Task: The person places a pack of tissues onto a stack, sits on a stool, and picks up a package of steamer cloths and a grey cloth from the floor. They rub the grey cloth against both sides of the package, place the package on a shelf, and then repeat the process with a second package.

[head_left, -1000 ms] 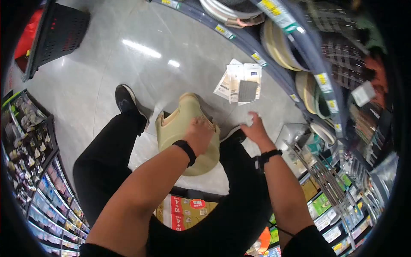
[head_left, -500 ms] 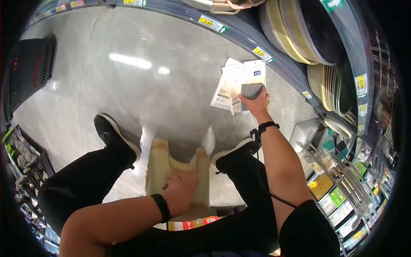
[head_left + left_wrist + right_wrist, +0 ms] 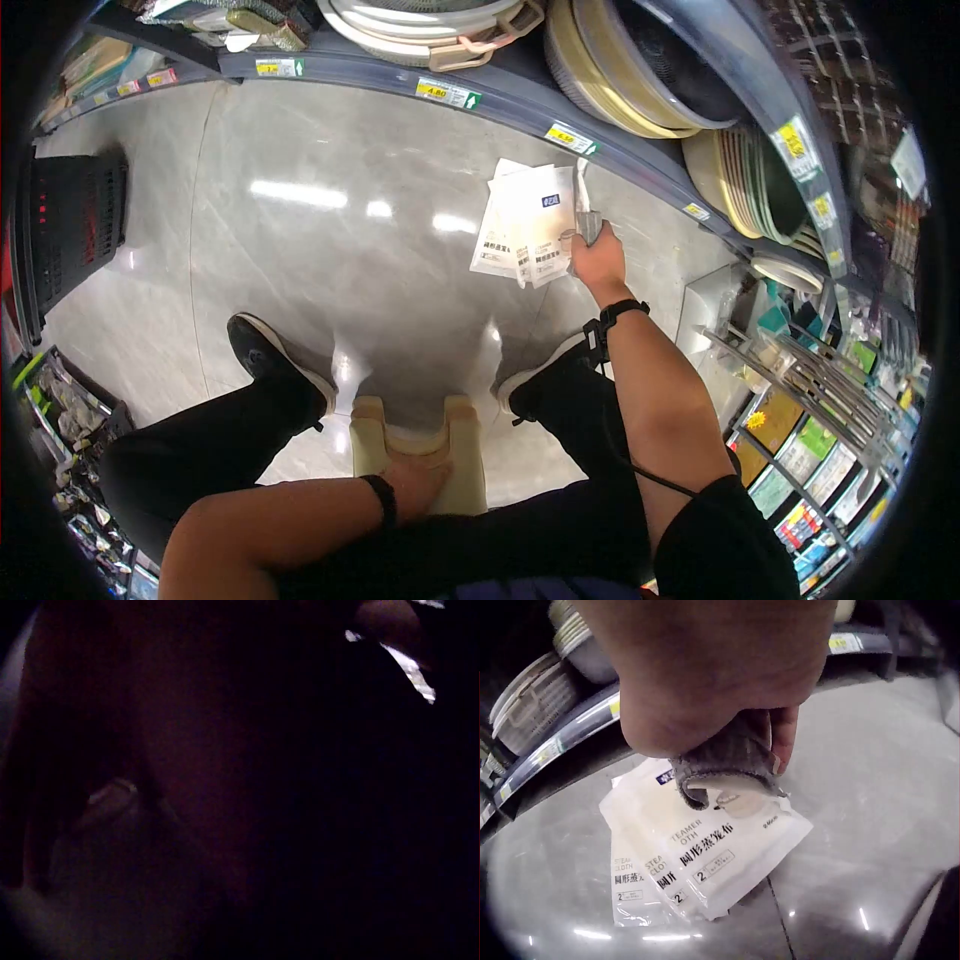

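My right hand (image 3: 600, 262) pinches a small grey cloth (image 3: 589, 228) at the right edge of several white flat packets (image 3: 522, 222) lying overlapped on the floor. Seen from the right wrist, the cloth (image 3: 727, 759) bends under my right hand (image 3: 720, 667), above packets (image 3: 712, 859) printed with "steamer cloth" lettering. Between my legs stands a pale yellow-beige plastic piece (image 3: 463, 470) with two raised ends. My left hand (image 3: 415, 487) rests on it, its fingers too unclear to read. The left wrist view is mostly dark, with dim fingers at the left.
A shelf edge (image 3: 350, 78) with price tags curves across the top, carrying stacked basins and baskets (image 3: 610, 80). To the left is a black shopping basket (image 3: 75, 215). Metal racks (image 3: 820, 385) stand at the right, and my shoes (image 3: 275, 360) are on the grey floor.
My right hand has reached forward, taken hold of the grey cloth and moved it from on top of the packets to their right edge. The beige piece and my left hand are closer to my body.
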Demonstrator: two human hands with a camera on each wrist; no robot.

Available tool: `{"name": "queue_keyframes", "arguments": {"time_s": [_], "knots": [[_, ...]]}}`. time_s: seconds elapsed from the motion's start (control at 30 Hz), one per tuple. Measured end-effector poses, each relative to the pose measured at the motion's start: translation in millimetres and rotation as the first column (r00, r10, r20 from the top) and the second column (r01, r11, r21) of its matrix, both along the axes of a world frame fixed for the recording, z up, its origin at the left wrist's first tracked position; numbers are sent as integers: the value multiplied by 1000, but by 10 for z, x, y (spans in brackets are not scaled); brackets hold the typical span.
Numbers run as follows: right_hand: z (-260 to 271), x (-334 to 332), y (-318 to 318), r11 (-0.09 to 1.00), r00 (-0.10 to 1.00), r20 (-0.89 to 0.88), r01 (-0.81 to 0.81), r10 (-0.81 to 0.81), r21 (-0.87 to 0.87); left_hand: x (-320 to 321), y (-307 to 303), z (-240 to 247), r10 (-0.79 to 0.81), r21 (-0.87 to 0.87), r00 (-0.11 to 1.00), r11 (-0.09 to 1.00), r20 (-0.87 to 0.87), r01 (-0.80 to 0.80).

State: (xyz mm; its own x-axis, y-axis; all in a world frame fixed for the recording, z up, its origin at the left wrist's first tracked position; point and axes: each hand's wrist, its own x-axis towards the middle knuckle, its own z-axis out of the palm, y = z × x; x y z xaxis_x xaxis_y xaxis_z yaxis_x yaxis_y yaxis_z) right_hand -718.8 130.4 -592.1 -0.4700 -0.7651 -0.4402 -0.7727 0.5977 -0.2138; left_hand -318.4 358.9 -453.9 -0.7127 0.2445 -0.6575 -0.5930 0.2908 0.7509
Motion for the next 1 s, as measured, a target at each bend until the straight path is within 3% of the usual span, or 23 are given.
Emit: {"name": "queue_keyframes", "arguments": {"time_s": [0.03,0.1,0.17,0.2,0.23,0.27,0.33,0.4,0.43,0.53,0.6,0.67,0.73,0.8,0.87,0.93,1.0], "knots": [[153,19,-30,999,1000,2,-29,29,33,3,13,-76,-27,-31,999,999,-25,26],[579,142,-144,992,995,6,-96,95,79,-65,-18,-515,-91,79,995,992,-46,94],[778,202,-164,980,978,83,-195,192,39,-259,-809,-495,41,121,996,991,74,-50],[909,267,-153,969,962,121,-247,244,15,-335,-1393,-132,222,5,960,974,173,-226],[1109,382,-132,956,929,229,-290,292,-44,-315,-1651,-204,394,-92,903,919,170,-384],[1302,540,-102,938,877,333,-329,346,-107,-264,-1853,-247,556,-186,818,828,149,-529],[1911,999,-52,933,750,554,-297,361,-206,-177,-2270,154,834,-222,540,509,-109,-831],[2465,1470,67,855,730,496,-236,469,-461,-187,-2490,889,971,81,239,240,-24,-967],[2758,1694,121,845,736,489,-209,468,-493,-186,-2559,1298,992,229,108,93,57,-969],[3766,2210,215,812,703,506,-178,500,-555,-71,-2420,2199,999,301,9,18,-31,-954],[4431,2452,316,887,541,740,-24,399,-460,93,-2400,1966,996,646,-72,-23,-49,-763],[4667,2673,357,833,479,736,19,478,-553,293,-2296,2539,979,799,-204,-120,-4,-589],[4626,2807,413,594,597,455,-45,661,-803,501,-2136,2928,976,882,-196,-178,100,-437],[4965,2962,542,486,742,215,-168,635,-857,676,-1898,3248,971,891,-182,-218,156,-398],[5157,3145,669,528,773,147,-269,617,-805,902,-1781,3062,978,928,-159,-181,134,-327],[4962,3345,737,266,770,-75,-308,634,-913,850,-1563,3344,936,901,-285,-294,204,-318],[4840,3526,884,216,697,-135,-392,705,-894,751,-1413,3534,936,916,-309,-264,168,-302]]}}
